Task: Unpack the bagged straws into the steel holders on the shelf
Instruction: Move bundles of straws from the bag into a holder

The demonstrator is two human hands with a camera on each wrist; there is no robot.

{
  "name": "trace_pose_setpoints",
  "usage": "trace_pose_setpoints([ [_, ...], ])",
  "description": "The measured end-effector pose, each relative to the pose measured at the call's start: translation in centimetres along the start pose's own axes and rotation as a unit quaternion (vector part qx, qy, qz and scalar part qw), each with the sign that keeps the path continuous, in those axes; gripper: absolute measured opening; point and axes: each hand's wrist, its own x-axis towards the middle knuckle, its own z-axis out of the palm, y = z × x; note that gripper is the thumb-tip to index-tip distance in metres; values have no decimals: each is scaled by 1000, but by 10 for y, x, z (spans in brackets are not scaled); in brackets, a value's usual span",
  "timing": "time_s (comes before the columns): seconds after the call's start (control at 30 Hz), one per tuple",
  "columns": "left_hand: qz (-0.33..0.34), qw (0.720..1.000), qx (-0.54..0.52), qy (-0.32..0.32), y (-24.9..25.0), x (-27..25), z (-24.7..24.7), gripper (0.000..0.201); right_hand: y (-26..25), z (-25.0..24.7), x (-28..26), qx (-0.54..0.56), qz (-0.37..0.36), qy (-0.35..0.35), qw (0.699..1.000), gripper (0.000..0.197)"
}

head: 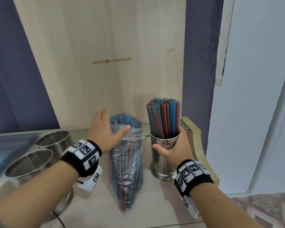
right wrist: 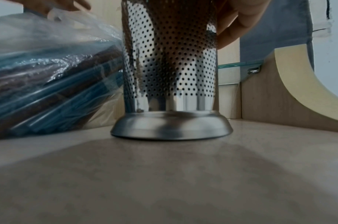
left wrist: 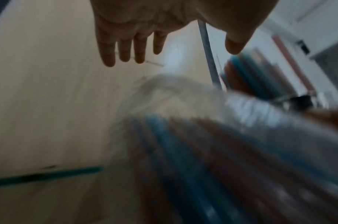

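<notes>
Head view showed the right hand [head: 174, 150] grasping the filled holder [head: 163, 159] on the shelf [head: 155, 203]; just left of that grip, the left hand [head: 104, 130], fingers spread, hovered over the bagged straws [head: 127, 163].

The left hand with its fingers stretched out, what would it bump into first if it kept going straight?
Probably the wooden back panel. The left hand points past the bag of straws on its left side, with nothing visible between fingertips and panel. Depth is hard to judge.
</notes>
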Motion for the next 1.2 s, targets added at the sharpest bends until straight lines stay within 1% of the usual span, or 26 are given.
trace_pose_setpoints([
  [0.07,-23,997,58,-42,-17,-13,10,119,-1,0,0,0,1,0,1000,84],
  [0.13,-33,995,72,-62,-27,-20,20,126,-2,0,0,-5,2,2,1000,85],
  [0.27,-80,994,-8,-77,-33,-27,37,131,-5,0,0,-11,2,2,1000,88],
  [0.4,-137,983,-97,-80,-38,-32,55,150,-8,0,-3,-15,14,9,1000,89],
  [0.47,-156,978,-103,-89,-39,-33,61,155,-9,1,-4,-24,24,13,999,90],
  [0.6,-175,976,-97,-88,-38,-32,64,156,-13,0,-5,-50,37,18,998,95],
  [0.7,-180,976,-64,-104,-33,-35,62,153,-14,1,-7,-71,53,20,996,97],
  [0.77,-184,977,-46,-100,-30,-36,60,150,-18,0,-7,-80,59,11,995,100],
  [0.83,-199,975,-50,-87,-30,-35,60,147,-23,-2,-7,-83,56,-4,995,102],
  [0.87,-208,973,-59,-84,-31,-34,60,146,-26,-4,-7,-96,39,0,995,103],
  [0.9,-217,970,-70,-86,-32,-34,60,146,-32,-6,-9,-141,20,26,989,105],
  [0.93,-223,967,-80,-93,-33,-34,60,146,-38,-7,-10,-208,-2,70,976,109],
  [0.97,-225,965,-86,-101,-34,-34,61,145,-47,-9,-13,-270,-45,118,955,111],
  [1.0,-224,964,-89,-108,-34,-34,62,143,-54,-8,-18,-297,-113,152,936,106],
  [1.03,-221,965,-88,-113,-35,-34,62,142,-65,-6,-23,-285,-174,150,931,94],
  [1.07,-218,965,-86,-116,-35,-33,63,140,-73,-2,-28,-253,-210,109,938,78],
  [1.1,-214,966,-84,-118,-35,-33,63,139,-81,4,-33,-224,-220,45,948,62],
  [1.13,-213,966,-86,-119,-35,-33,64,138,-88,12,-39,-200,-201,-21,959,48],
  [1.17,-213,965,-96,-118,-34,-33,64,135,-94,22,-43,-182,-156,-75,968,38],
  [1.2,-214,963,-120,-114,-33,-33,64,133,-97,32,-46,-164,-101,-110,975,33],
])
